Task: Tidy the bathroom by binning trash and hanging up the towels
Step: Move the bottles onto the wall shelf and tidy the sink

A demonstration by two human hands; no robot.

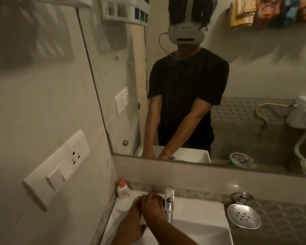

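My left hand point(133, 221) lies flat on the back-left rim of the white sink point(198, 220), fingers stretched toward the wall. My right hand point(154, 206) reaches across from the right and rests palm down beside and partly over the left fingers, just left of the tap point(169, 203). I see nothing held in either hand. In the mirror point(254, 85), colourful towels point(272, 11) hang high on the wall behind me. The mirror also shows a green bin point(241, 159) with a purple wrapper in it.
A small white bottle with an orange cap point(123, 190) stands at the sink's back-left corner. A steel soap dish point(244, 216) is fixed to the wall right of the sink. A socket and switch panel point(57, 167) sits on the left wall.
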